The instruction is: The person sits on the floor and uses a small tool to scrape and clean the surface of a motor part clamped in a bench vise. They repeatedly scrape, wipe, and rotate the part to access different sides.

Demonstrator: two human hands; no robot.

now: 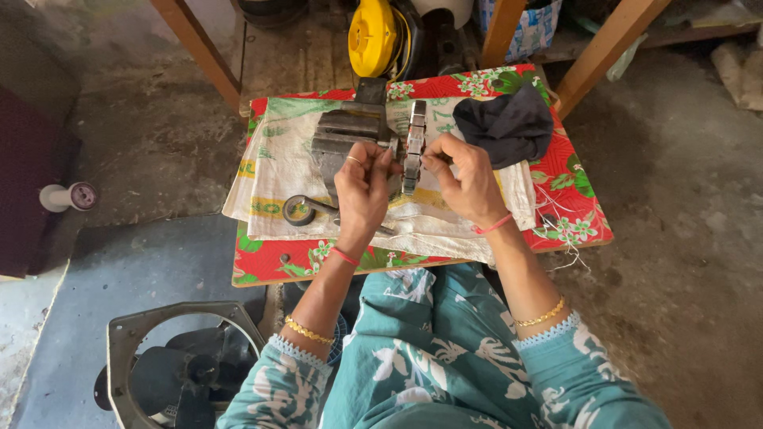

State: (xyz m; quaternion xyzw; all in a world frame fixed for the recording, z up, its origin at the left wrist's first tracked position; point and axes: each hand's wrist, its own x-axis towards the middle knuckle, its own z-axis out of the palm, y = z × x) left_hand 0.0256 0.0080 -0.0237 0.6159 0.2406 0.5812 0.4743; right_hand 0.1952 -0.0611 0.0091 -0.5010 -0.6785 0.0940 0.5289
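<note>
Nearest the camera are the person's lap in teal leaf-print cloth and, to the left on the floor, a grey fan frame (127, 334) with dark blades inside it.

Past the knees stands a small counter (572, 226) covered in red flowered cloth, with a pale woven sack (278, 171) spread over it. On the sack, near the left hand, lies a dark tape roll (298, 210) with a metal handle running from it toward the wrist.

Both hands meet over the middle of the sack. The left hand (362, 191) is curled, its fingertips pinched against the left face of a flat metal stack (414, 143) that stands on edge. The right hand (469, 183) grips the same stack from the other side, thumb and fingers closed on its lower part. Just left of the stack and touching it sits a grey vise (346, 131), partly hidden by the left hand.

Beyond the right hand a black cloth (509, 123) lies bunched on the counter's far right corner.

Farther off, under wooden legs, a yellow disc (371, 36) shows among dark machine parts. Well to the left, a white spool (67, 196) lies on the floor.
</note>
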